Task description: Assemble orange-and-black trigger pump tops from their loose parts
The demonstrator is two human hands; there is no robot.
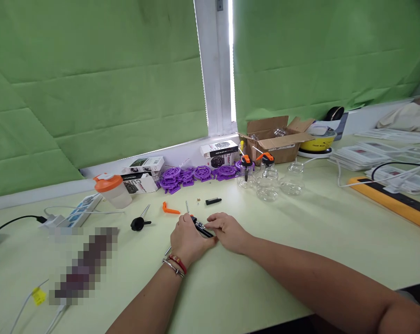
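My left hand (pixel 189 241) is wrapped round a slim black piece with a shiny metal part (pixel 203 230), whose exact kind I cannot make out. Thin metal rods show beyond and below that hand, with a bit of orange at its fingers. My right hand (pixel 229 232) is closed, its fingertips at the right side of the black piece; they hide what they pinch. Just beyond lie a black bit holder (pixel 213 201), some tiny parts (pixel 198 201) and an orange lever (pixel 170 208). To the left rests a black lid with a thin metal tube (pixel 138 224).
Purple plastic wheels (pixel 202 173), printed boxes (pixel 219 154) and an open carton (pixel 275 139) line the back. Clear glass jars (pixel 267 183) stand right of centre. An orange-lidded cup (pixel 114 191) and power strip (pixel 85 209) are left; an orange-and-black power strip (pixel 394 202) lies right.
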